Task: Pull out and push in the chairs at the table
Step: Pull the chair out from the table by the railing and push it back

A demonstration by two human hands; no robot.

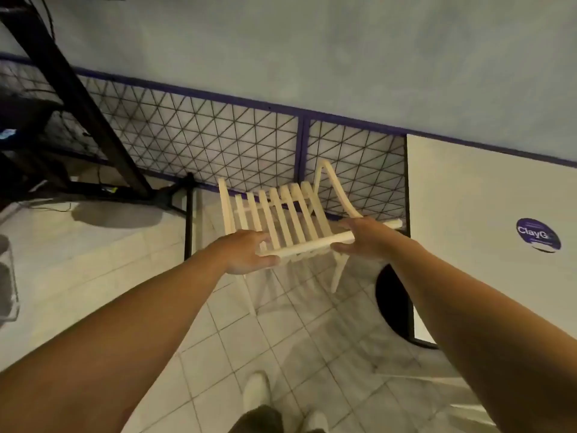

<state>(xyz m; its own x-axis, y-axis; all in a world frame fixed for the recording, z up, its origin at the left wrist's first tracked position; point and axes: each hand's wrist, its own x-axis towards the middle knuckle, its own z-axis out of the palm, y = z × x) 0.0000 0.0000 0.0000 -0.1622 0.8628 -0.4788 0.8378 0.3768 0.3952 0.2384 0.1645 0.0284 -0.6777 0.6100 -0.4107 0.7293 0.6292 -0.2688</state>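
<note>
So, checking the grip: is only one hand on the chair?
No, the left hand and right hand both grip the chair top rail.

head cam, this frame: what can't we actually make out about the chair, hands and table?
- Chair seat and front legs: head view, hidden behind its slatted back and both hands.
- Left hand fingers: curled behind the top rail, so grip depth is unclear.
- Right hand fingertips: likewise hidden by the rail.
- Table: cut off by the right edge; base mostly under the top.
- Sticker: small print too blurred to read.
</note>
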